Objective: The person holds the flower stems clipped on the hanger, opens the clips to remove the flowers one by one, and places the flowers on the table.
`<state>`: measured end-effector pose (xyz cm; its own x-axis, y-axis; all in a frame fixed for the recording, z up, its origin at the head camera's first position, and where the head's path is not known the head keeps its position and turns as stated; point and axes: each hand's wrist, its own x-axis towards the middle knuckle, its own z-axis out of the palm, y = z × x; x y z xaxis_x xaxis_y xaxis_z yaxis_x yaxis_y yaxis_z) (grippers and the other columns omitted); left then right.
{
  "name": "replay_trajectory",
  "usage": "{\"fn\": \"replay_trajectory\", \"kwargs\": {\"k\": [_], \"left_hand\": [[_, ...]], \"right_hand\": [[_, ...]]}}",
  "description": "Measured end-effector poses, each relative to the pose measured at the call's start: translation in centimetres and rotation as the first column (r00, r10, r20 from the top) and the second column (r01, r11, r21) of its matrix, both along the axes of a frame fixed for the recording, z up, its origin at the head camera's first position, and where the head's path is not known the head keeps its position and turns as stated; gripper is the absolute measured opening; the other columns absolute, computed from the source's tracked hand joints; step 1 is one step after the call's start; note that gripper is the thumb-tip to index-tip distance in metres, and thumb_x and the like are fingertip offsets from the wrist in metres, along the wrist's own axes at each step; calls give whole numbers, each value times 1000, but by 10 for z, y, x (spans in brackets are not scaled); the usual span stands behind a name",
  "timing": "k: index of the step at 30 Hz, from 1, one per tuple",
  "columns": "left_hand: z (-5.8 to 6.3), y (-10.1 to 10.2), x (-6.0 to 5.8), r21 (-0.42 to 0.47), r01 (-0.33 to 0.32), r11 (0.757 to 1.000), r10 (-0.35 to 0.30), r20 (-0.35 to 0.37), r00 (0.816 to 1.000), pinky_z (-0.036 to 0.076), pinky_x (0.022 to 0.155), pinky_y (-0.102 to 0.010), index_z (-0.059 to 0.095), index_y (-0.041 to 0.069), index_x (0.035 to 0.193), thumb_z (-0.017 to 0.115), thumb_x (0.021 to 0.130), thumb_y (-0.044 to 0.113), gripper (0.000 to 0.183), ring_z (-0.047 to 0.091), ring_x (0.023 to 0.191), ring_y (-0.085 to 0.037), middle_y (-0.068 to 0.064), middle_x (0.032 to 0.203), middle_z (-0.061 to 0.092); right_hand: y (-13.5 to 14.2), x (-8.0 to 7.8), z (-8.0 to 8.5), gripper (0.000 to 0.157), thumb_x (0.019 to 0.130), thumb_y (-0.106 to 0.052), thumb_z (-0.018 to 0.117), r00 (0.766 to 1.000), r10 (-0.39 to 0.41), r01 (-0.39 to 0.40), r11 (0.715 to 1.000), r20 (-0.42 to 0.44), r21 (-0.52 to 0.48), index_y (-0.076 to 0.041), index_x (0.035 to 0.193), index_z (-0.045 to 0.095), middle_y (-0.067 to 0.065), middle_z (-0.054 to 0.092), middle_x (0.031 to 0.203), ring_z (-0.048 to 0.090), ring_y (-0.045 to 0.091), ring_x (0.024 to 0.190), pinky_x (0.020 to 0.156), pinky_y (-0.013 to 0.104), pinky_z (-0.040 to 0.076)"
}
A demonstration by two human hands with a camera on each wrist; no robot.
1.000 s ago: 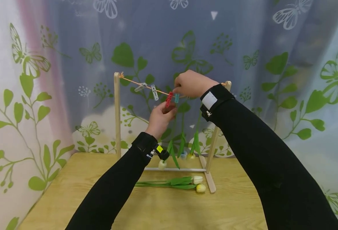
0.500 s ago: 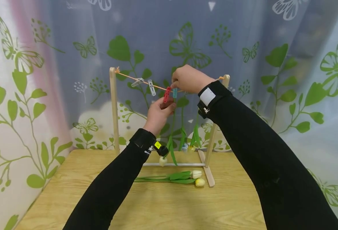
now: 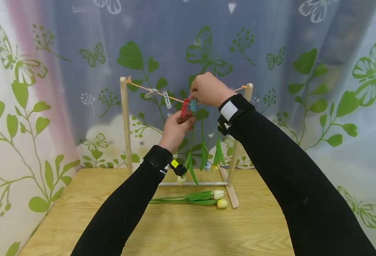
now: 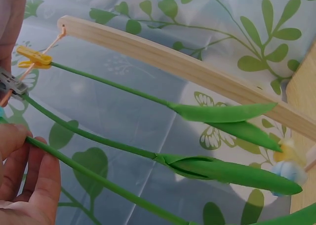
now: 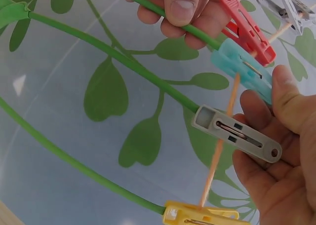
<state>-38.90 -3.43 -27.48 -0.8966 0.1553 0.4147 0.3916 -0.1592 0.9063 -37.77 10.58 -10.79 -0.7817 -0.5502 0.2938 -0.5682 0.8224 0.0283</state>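
My left hand [image 3: 176, 128] pinches the green stem [image 5: 200, 34] of an artificial tulip just below the cord. The stem's top end sits at the jaws of a light-blue clothespin [image 5: 242, 67] on the orange cord [image 5: 212, 168]. My right hand [image 3: 211, 89] pinches the handle end of that clothespin between thumb and fingers. A white tulip head [image 3: 181, 181] hangs low, under the left wrist. Beside the blue clothespin, a grey clothespin [image 5: 237, 133] and a yellow clothespin [image 4: 34, 57] each hold another hanging tulip stem. A red clothespin [image 3: 184, 107] sits on the cord close to the left fingers.
The cord runs between two wooden posts [image 3: 126, 121] on the wooden table [image 3: 188, 227]. Two grey-white clothespins [image 3: 167, 99] sit further left on it. Two tulips [image 3: 204, 196], white and yellow, lie before the rack. A leaf-and-butterfly curtain [image 3: 88, 81] hangs behind.
The head view has shifted a little. Both hands stay at the stem and the blue clothespin, with hardly any visible movement.
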Motion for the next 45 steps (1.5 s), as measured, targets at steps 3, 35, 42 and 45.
{"fn": "replay_trajectory", "kwargs": {"k": [3,35,42,45], "left_hand": [[1,-1,2,1,0,1000,0,1,1000,58,105,-40,64,2,137,69,102,16,38,64,124,-31,-22,136,64],[-26,-8,17,-26,-12,1000,12,11,1000,56,108,-45,67,11,129,69,102,15,28,60,127,-43,-25,134,63],[-17,-10,21,-30,-5,1000,5,15,1000,57,106,-45,66,11,131,69,102,15,29,63,121,-36,-23,132,63],[-12,-11,21,-16,-12,1000,12,-4,1000,57,106,-46,68,13,129,70,102,17,28,63,120,-37,-19,127,66]], "right_hand": [[0,2,0,19,105,-17,64,1000,-6,5,1000,-9,-24,-10,103,82,6,79,102,68,18,68,60,28,50],[2,15,6,23,104,-23,66,998,-45,47,998,49,-33,-9,98,82,10,78,93,56,15,60,57,27,39],[5,21,5,22,100,-28,71,1000,-9,10,999,24,-36,-9,92,79,0,48,62,31,13,50,54,30,28],[7,25,6,21,98,-30,74,1000,1,-1,999,5,-49,-9,92,76,0,36,60,28,15,50,55,31,28]]}}
